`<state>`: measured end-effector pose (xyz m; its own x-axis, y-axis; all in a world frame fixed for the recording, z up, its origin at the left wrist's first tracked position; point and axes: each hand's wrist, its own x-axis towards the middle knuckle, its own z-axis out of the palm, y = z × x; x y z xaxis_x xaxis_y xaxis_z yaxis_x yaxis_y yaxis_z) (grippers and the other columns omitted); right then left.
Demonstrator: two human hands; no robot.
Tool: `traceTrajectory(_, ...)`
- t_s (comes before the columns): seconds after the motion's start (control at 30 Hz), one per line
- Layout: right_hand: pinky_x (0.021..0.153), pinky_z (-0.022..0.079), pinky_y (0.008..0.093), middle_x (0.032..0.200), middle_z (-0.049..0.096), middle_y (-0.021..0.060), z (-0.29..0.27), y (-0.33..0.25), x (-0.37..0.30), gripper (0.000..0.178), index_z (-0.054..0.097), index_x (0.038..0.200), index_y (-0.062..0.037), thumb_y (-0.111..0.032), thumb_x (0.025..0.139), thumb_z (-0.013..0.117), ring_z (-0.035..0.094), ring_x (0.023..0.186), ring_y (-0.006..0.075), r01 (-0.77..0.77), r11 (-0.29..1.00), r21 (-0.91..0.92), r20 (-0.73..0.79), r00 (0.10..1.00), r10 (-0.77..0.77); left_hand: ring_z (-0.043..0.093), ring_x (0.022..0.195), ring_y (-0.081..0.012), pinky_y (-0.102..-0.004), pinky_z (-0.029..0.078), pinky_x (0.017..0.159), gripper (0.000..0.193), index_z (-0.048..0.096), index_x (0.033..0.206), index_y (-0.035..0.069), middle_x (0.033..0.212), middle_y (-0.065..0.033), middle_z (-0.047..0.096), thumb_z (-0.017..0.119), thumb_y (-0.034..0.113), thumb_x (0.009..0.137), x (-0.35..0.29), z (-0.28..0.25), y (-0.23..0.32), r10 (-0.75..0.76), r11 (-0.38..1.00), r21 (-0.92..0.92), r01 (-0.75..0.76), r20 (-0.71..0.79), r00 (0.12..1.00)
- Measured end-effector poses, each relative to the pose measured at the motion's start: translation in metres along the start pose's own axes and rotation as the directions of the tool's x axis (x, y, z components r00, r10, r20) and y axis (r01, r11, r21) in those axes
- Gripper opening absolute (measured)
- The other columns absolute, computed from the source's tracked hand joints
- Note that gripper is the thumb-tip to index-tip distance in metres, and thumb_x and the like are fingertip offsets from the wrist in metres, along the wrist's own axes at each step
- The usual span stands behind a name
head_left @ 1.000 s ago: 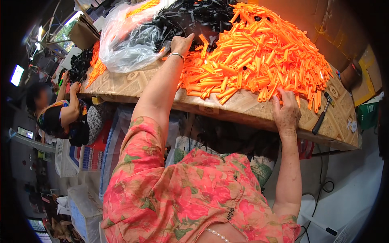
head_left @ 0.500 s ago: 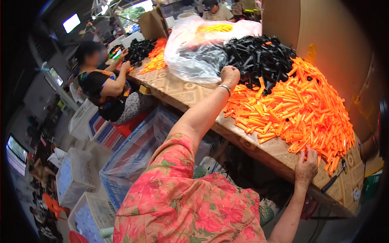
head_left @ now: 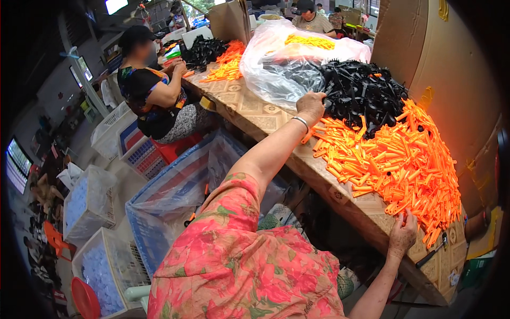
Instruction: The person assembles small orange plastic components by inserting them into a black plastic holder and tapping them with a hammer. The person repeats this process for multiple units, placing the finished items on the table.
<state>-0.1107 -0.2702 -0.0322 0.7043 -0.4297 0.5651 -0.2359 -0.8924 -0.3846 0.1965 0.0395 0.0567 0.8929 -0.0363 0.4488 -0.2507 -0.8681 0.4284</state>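
Left hand (head_left: 311,105) reached glossy black parts (head_left: 366,90).

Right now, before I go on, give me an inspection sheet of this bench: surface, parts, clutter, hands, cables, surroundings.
Surface: patterned table, mostly covered.
Job's things: heap of orange plastic sticks; pile of black plastic parts behind it.
Clutter: clear plastic bag with yellow pieces; dark tool at the near corner.
Hands: left hand closed at the black pile's edge; right hand resting on the table edge by the orange heap.
Cables: nothing seen.
Surroundings: seated co-worker sorting at the far end; blue crate and white baskets on the floor.
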Motion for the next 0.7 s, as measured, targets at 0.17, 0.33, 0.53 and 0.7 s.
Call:
traceTrajectory(0.17,0.074,0.048,0.0391,0.091,0.058,0.0116,0.002,-0.001,0.000,0.025,0.063,0.110,-0.0039,-0.014,0.088,0.059,0.060,0.083,0.0284,0.023,1.000,-0.012,0.000,1.000,-0.023,0.064,0.093,-0.0317,-0.0387,0.052,0.078,0.028,0.070,0.109,0.019,0.099,-0.0138,0.063,0.061,0.017,0.083,0.015,0.005,-0.028,-0.192,0.786,-0.591,0.183,0.048,0.980)
traceTrajectory(0.33,0.074,0.048,0.0391,0.090,0.058,0.0113,0.002,-0.003,-0.001,0.025,0.063,0.111,-0.0045,-0.013,0.088,0.059,0.060,0.082,0.0280,0.043,0.998,-0.034,-0.024,0.999,-0.044,0.063,0.090,-0.0324,-0.0392,0.051,0.079,0.032,0.072,0.105,0.016,0.096,-0.0149,0.063,0.049,0.006,0.084,0.015,0.001,-0.026,0.033,0.945,-0.284,-0.164,-0.417,0.908)
traceTrajectory(0.53,0.074,0.048,0.0389,0.090,0.058,0.0113,0.004,0.003,0.002,0.026,0.063,0.113,-0.0054,-0.013,0.088,0.059,0.060,0.082,0.0277,0.026,1.000,0.016,-0.006,1.000,-0.026,0.065,0.093,-0.0324,-0.0374,0.051,0.082,0.035,0.073,0.104,0.013,0.099,-0.0192,0.068,0.048,0.003,0.081,0.027,0.003,-0.030,-0.013,0.937,-0.336,-0.098,-0.312,0.950)
traceTrajectory(0.7,0.074,0.048,0.0390,0.091,0.058,0.0117,0.006,0.003,0.001,0.026,0.063,0.112,-0.0051,-0.014,0.088,0.059,0.060,0.082,0.0283,0.088,0.995,-0.045,-0.060,0.994,-0.091,0.068,0.090,-0.0303,-0.0343,0.052,0.081,0.044,0.071,0.108,0.012,0.099,-0.0183,0.069,0.046,-0.003,0.076,0.041,0.013,-0.029,-0.233,0.794,-0.608,0.027,-0.263,0.936)
